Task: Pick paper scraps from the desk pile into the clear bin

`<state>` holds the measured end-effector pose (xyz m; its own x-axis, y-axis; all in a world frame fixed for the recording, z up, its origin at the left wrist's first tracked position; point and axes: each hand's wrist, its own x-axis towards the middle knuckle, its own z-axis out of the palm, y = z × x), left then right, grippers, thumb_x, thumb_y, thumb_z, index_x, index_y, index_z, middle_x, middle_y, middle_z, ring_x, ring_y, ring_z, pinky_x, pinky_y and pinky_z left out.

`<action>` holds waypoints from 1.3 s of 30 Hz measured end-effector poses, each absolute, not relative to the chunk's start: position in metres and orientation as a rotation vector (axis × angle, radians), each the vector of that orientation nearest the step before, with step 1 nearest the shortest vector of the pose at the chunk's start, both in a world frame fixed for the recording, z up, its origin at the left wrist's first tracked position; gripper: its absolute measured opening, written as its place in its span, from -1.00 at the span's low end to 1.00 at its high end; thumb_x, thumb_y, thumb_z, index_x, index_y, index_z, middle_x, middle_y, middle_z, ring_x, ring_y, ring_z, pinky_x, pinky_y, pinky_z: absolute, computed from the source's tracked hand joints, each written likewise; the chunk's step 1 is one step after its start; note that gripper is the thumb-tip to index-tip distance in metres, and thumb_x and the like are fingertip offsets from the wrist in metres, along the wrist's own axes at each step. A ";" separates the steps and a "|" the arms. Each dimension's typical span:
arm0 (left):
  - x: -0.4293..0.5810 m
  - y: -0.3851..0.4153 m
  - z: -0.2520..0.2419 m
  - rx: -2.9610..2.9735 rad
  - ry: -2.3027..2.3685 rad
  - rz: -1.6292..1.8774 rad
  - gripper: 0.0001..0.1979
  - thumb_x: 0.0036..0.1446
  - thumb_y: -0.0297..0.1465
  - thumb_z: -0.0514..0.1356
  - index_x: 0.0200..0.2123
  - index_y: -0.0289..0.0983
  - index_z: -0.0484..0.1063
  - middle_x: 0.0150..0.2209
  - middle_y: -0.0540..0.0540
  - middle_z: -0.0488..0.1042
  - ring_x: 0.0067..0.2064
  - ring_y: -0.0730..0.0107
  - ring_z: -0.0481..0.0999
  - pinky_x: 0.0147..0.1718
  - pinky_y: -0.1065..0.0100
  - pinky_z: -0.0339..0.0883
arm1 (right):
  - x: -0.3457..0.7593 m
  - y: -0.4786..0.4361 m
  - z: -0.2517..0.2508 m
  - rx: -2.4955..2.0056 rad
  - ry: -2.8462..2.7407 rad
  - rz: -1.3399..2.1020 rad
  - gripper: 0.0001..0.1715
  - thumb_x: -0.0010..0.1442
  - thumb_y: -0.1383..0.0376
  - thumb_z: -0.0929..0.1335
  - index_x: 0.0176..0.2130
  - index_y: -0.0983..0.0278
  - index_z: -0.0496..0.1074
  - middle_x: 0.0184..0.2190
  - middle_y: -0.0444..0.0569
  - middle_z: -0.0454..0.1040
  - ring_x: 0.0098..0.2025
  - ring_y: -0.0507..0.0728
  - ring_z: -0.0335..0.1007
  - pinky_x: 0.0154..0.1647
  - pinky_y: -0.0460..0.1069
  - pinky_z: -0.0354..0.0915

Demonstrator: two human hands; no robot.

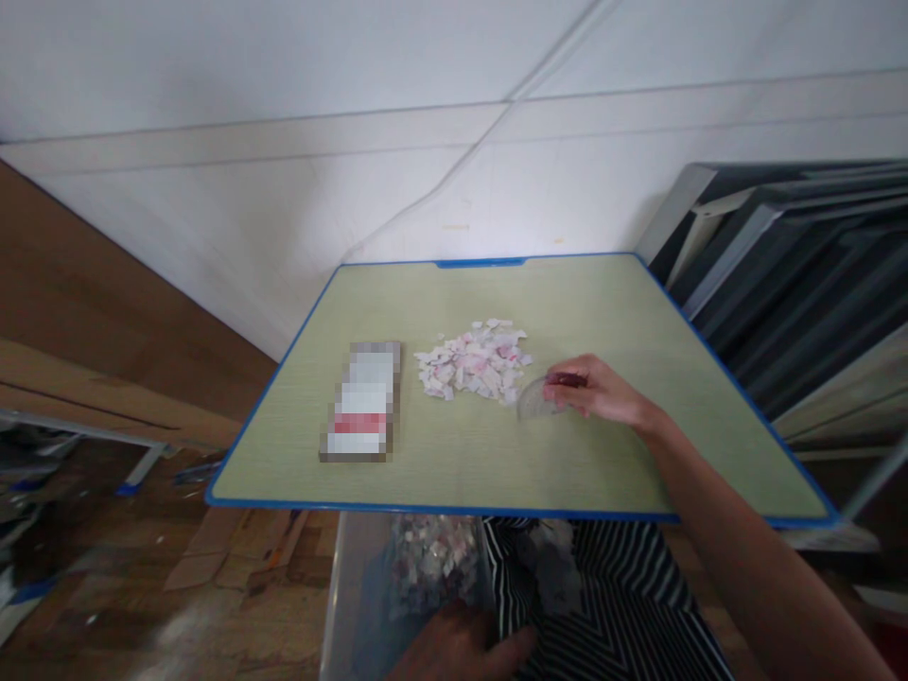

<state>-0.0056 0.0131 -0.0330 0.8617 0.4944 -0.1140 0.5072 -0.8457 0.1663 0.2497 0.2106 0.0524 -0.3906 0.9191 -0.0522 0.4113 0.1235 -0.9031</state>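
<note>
A pile of small pink and white paper scraps [477, 364] lies near the middle of a green table with a blue rim [440, 509]. My right hand [600, 390] reaches over the table and pinches a clear plastic protractor [536, 399] that rests on the tabletop just right of the pile. My left hand [461, 648] is below the table's front edge, resting on a clear plastic bin [355, 605] that holds more scraps; its fingers are partly hidden. A flat blurred stack [361, 402] lies left of the pile.
Dark framed panels [801, 274] lean against the wall at the right. Cardboard sheets [234, 549] and clutter lie on the wooden floor at the left. A white wall stands behind the table. My striped clothing [596, 605] shows under the table edge.
</note>
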 end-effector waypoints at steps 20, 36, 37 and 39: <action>-0.007 0.011 -0.040 2.869 0.821 0.062 -0.45 -0.03 -0.36 0.27 -0.02 -0.11 0.04 -0.53 0.09 0.45 -0.61 0.35 0.44 -0.71 0.39 -0.01 | 0.247 0.211 0.052 -1.295 -1.837 1.250 -0.66 0.02 0.09 0.36 -0.53 0.32 0.38 -0.65 -0.15 0.32 -0.67 -0.07 0.16 -0.73 -0.16 0.13; -0.007 0.015 -0.031 2.853 0.785 0.031 -0.46 -0.01 -0.46 0.26 -0.01 -0.15 0.05 -0.51 0.07 0.46 -0.58 0.36 0.45 -0.68 0.42 0.11 | 0.247 0.217 0.047 -1.271 -1.789 1.319 -0.62 -0.07 0.05 0.40 -0.56 0.33 0.38 -0.69 -0.17 0.31 -0.70 -0.08 0.14 -0.77 -0.17 0.12; -0.007 0.015 -0.030 2.853 0.784 0.017 -0.45 -0.01 -0.45 0.26 -0.01 -0.15 0.04 -0.51 0.07 0.46 -0.58 0.36 0.45 -0.69 0.42 0.10 | 0.247 0.218 0.046 -1.272 -1.782 1.311 -0.61 -0.06 0.04 0.40 -0.56 0.33 0.37 -0.69 -0.17 0.31 -0.70 -0.09 0.14 -0.76 -0.17 0.12; -0.006 0.016 -0.028 2.857 0.794 -0.007 -0.46 0.01 -0.45 0.26 -0.01 -0.16 0.04 -0.50 0.07 0.46 -0.58 0.36 0.44 -0.69 0.42 0.08 | 0.247 0.219 0.045 -1.273 -1.771 1.295 -0.59 -0.07 0.03 0.40 -0.57 0.32 0.36 -0.69 -0.17 0.30 -0.70 -0.09 0.14 -0.76 -0.17 0.12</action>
<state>-0.0063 0.0157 -0.0282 0.8576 0.5116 -0.0518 0.5125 -0.8422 0.1677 0.2467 0.2192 0.0449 -0.3631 0.9291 -0.0696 0.3482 0.0660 -0.9351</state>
